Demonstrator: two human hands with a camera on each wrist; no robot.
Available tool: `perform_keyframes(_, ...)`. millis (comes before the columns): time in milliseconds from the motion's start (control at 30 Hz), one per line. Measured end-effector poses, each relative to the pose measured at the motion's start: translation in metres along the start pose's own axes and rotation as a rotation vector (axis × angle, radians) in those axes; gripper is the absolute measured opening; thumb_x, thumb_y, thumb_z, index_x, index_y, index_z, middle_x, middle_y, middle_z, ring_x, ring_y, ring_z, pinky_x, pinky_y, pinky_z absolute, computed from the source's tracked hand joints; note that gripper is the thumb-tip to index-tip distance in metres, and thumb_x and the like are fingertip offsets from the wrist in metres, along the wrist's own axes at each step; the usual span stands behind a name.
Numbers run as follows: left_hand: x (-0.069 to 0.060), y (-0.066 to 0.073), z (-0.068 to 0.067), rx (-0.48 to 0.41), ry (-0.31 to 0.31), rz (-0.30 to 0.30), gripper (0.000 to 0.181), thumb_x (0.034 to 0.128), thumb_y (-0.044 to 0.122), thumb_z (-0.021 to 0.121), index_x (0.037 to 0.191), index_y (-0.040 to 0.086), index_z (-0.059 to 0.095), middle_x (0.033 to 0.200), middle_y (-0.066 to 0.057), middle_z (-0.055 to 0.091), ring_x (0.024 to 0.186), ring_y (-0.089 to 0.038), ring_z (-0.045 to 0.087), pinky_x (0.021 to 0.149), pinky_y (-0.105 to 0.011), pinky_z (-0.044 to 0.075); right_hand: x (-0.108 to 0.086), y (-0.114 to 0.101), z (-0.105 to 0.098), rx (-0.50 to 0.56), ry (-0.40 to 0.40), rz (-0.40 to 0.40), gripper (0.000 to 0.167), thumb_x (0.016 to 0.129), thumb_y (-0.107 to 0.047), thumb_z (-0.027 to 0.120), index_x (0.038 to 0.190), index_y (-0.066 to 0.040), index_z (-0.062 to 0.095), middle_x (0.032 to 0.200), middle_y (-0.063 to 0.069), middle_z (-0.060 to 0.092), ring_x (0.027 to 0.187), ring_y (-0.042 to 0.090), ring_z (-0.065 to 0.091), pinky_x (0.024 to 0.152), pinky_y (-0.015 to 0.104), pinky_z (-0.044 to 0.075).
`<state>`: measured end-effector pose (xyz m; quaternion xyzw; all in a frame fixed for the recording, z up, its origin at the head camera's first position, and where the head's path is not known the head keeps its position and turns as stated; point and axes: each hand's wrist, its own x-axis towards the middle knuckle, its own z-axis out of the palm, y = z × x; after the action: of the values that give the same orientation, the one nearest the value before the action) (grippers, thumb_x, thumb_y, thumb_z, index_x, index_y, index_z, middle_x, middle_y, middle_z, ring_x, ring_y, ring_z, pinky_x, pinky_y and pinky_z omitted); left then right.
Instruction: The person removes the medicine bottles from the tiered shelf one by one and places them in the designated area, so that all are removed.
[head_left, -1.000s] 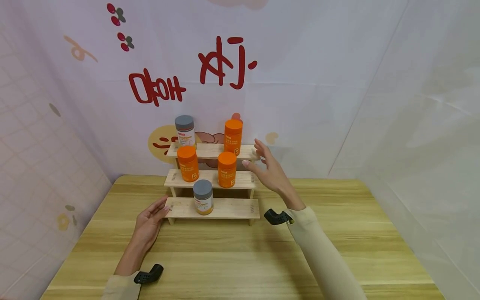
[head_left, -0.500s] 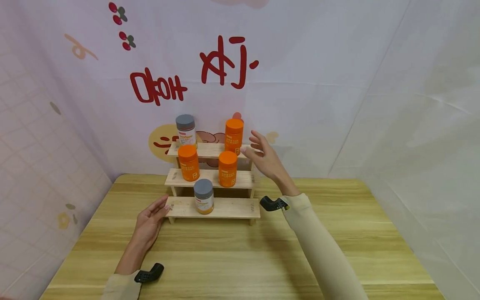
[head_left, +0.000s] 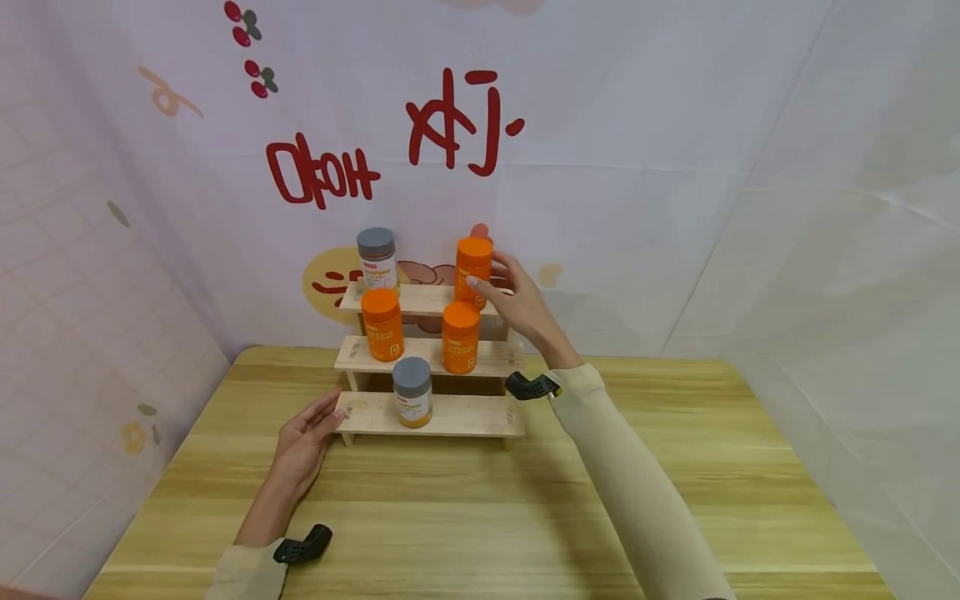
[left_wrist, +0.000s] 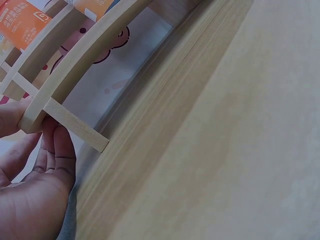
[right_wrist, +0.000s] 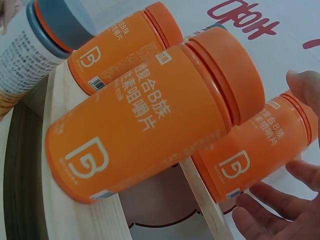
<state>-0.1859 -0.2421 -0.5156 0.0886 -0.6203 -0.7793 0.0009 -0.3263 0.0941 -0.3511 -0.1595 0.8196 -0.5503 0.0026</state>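
A three-tier wooden display rack (head_left: pixel 457 415) stands on the table. My left hand (head_left: pixel 303 446) grips the left end of its lowest board; in the left wrist view, the thumb lies over the board (left_wrist: pixel 82 60) and fingers are beneath it. On the top tier's right side stands an orange bottle (head_left: pixel 474 265). Around that bottle is my right hand (head_left: pixel 521 304), thumb in front and fingers behind. The right wrist view shows the thumb apart from the bottle (right_wrist: pixel 255 145) near its lid, with the fingers close along its other side.
A grey-lidded bottle (head_left: pixel 378 265) stands top left. Two more orange bottles, one left (head_left: pixel 382 329) and one right (head_left: pixel 460 342), occupy the middle tier. Another grey-lidded bottle (head_left: pixel 412 396) is on the lowest board. A printed cloth wall (head_left: pixel 600 208) rises behind the table (head_left: pixel 420 517).
My right hand has moved left from beside the top tier to around the orange bottle there. The left hand keeps its grip on the rack. The whole view has shifted slightly.
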Motion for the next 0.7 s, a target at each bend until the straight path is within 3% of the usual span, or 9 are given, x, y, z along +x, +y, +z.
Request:
perform_keyframes(200,0.001,-0.002,0.001,-0.016,0.010,0.015,0.066,0.1002,0.010,0.067,0.156,-0.005,0.036,0.118,0.010,0.058,0.111,-0.001,0.053,0.091,-0.010,0.051,0.008,-0.002,0.005,-0.018,0.034,-0.001,0.074,0.093,-0.059,0.069,0.156,-0.035,0.039,0.150,0.004,0.054,0.133,0.025,0.053,0.112,0.053,0.045)
perform_keyframes(700,0.003,-0.003,-0.001,0.008,0.008,0.004,0.067,0.1012,0.013,0.067,0.157,-0.004,0.034,0.122,0.011,0.057,0.114,0.002,0.055,0.094,-0.010,0.050,0.010,0.003,0.011,-0.061,0.073,-0.097,0.064,0.098,-0.044,0.069,0.154,-0.027,0.042,0.139,0.009,0.063,0.124,0.026,0.062,0.104,0.048,0.053)
